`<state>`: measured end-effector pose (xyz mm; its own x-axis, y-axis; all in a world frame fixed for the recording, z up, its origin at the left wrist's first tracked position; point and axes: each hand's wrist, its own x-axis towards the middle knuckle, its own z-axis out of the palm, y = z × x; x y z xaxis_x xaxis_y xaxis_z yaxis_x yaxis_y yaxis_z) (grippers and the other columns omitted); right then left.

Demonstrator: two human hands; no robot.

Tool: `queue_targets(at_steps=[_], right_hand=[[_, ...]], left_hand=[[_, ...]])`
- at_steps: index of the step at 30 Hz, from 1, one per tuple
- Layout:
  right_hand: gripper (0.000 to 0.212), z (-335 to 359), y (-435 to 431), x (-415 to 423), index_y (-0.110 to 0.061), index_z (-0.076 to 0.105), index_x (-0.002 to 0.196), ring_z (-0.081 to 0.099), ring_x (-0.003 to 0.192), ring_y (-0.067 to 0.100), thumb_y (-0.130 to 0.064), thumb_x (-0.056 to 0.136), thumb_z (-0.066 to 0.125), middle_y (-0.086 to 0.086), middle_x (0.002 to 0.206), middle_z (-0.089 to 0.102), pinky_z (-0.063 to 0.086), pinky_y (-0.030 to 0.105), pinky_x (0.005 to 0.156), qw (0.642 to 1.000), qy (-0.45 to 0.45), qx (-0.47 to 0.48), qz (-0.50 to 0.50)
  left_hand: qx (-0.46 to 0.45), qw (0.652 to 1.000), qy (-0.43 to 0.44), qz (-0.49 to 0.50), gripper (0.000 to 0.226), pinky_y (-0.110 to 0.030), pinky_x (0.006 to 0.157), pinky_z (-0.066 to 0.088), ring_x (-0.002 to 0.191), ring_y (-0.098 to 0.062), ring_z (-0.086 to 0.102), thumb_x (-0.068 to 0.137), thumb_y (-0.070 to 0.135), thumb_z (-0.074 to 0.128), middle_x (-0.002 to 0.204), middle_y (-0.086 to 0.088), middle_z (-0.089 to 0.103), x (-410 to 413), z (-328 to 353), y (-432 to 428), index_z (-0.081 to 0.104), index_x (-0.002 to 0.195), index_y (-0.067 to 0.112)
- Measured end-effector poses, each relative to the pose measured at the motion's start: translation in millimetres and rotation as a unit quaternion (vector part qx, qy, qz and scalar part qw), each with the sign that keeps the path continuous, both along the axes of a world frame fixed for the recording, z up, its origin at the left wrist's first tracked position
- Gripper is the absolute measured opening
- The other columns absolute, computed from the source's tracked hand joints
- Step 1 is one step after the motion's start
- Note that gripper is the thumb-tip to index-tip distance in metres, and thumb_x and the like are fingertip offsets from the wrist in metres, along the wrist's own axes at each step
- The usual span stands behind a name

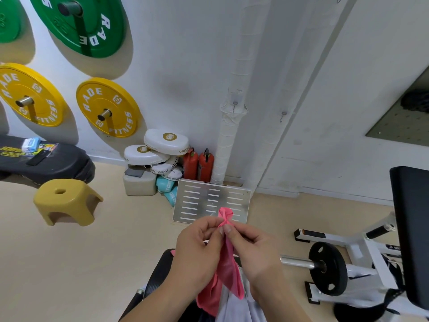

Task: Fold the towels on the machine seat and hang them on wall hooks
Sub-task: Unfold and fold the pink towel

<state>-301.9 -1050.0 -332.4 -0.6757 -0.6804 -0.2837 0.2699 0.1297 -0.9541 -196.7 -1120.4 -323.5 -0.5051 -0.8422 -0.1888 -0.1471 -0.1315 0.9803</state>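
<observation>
Pinching pink towel [228,273] between left hand [197,249], right hand [255,252].

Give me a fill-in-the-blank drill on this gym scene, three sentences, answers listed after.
1. The towel pinched by the left hand and right hand is ____.
2. The stool on the floor is ____.
3. Beside the boxing pads stand ____ red fire extinguishers.

Missing words: pink; yellow; two.
</observation>
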Motion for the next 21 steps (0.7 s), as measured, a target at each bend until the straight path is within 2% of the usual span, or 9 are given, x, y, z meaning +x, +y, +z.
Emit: queue_targets(at_steps=[2, 4, 7, 9, 11, 15, 17, 18, 21], right_hand=[[0.015, -1, 0, 1, -0.011, 0.082, 0.104, 0.078, 0.095, 0.028, -0.011, 0.095, 0.070, 0.011, 0.094, 0.081, 0.061, 0.049, 0.093, 1.000, 0.021, 0.017, 0.009], [0.018, -2, 0, 1, -0.016, 0.083, 0.098, 0.076, 0.095, 0.035, -0.022, 0.099, 0.066, 0.013, 0.093, 0.080, 0.059, 0.055, 0.093, 0.998, 0.053, 0.029, 0.020], [0.047, 3, 0, 2, -0.005, 0.076, 0.083, 0.071, 0.089, 0.046, -0.045, 0.100, 0.058, 0.027, 0.084, 0.073, 0.058, 0.061, 0.086, 0.993, 0.085, 0.049, 0.058], [0.045, 10, 3, 0, 0.005, 0.073, 0.087, 0.072, 0.085, 0.046, -0.035, 0.101, 0.059, 0.036, 0.089, 0.069, 0.061, 0.051, 0.085, 0.997, 0.040, 0.034, 0.055], [0.031, 16, 6, -3, 0.003, 0.075, 0.087, 0.068, 0.078, 0.036, -0.021, 0.100, 0.061, 0.038, 0.090, 0.066, 0.059, 0.043, 0.082, 0.996, 0.025, 0.029, 0.075], [0.028, 13, 10, -10, -0.024, 0.083, 0.089, 0.075, 0.088, 0.021, -0.005, 0.096, 0.064, 0.009, 0.096, 0.077, 0.063, 0.041, 0.084, 0.990, 0.111, 0.046, 0.078], [0.026, 10, 10, -15, -0.027, 0.079, 0.101, 0.073, 0.089, 0.006, -0.005, 0.092, 0.070, 0.000, 0.107, 0.075, 0.062, 0.029, 0.078, 0.985, 0.148, 0.057, 0.064], [0.031, 9, 11, -18, -0.031, 0.075, 0.108, 0.070, 0.094, 0.000, -0.005, 0.090, 0.073, -0.006, 0.114, 0.073, 0.060, 0.023, 0.080, 0.979, 0.180, 0.065, 0.073], [0.062, 8, 6, -35, -0.041, 0.058, 0.134, 0.051, 0.125, -0.010, -0.015, 0.083, 0.081, -0.018, 0.138, 0.054, 0.043, 0.020, 0.106, 0.937, 0.311, 0.087, 0.134]], left_hand=[[-0.018, 1.000, -0.006, -0.001, 0.021, -0.025, 0.079, 0.061, 0.089, -0.006, 0.076, 0.097, 0.007, 0.065, 0.090, 0.009, 0.081, -1, 1, 3, 0.078, 0.101, 0.023], [-0.032, 0.999, -0.003, -0.009, 0.020, -0.018, 0.074, 0.059, 0.090, 0.000, 0.074, 0.095, 0.009, 0.068, 0.090, 0.015, 0.079, -2, 4, 6, 0.078, 0.101, 0.026], [-0.033, 0.999, -0.003, -0.019, 0.023, -0.017, 0.070, 0.057, 0.090, 0.004, 0.072, 0.088, 0.009, 0.077, 0.091, 0.019, 0.078, -1, 6, 9, 0.077, 0.099, 0.030], [-0.044, 0.999, -0.015, -0.010, 0.027, -0.022, 0.071, 0.058, 0.091, 0.002, 0.072, 0.083, 0.006, 0.080, 0.090, 0.018, 0.078, 1, 2, 5, 0.078, 0.095, 0.030], [-0.047, 0.999, -0.019, -0.011, 0.024, -0.028, 0.076, 0.060, 0.092, -0.002, 0.074, 0.084, 0.005, 0.079, 0.089, 0.014, 0.079, 4, 1, -3, 0.078, 0.092, 0.028], [-0.038, 0.998, 0.001, -0.044, 0.022, -0.032, 0.084, 0.060, 0.090, -0.013, 0.076, 0.091, 0.001, 0.071, 0.089, 0.003, 0.081, 11, 4, -20, 0.078, 0.093, 0.021], [-0.057, 0.997, -0.003, -0.059, 0.023, -0.026, 0.082, 0.057, 0.089, -0.015, 0.076, 0.093, -0.001, 0.067, 0.088, 0.002, 0.080, 13, 7, -29, 0.075, 0.094, 0.021], [-0.066, 0.995, -0.007, -0.071, 0.023, -0.024, 0.081, 0.055, 0.088, -0.015, 0.075, 0.094, -0.001, 0.066, 0.089, 0.001, 0.080, 15, 10, -32, 0.074, 0.095, 0.020], [-0.085, 0.987, -0.006, -0.136, 0.022, -0.024, 0.080, 0.054, 0.086, -0.014, 0.074, 0.095, -0.001, 0.064, 0.090, 0.000, 0.079, 22, 29, -43, 0.073, 0.098, 0.018]])
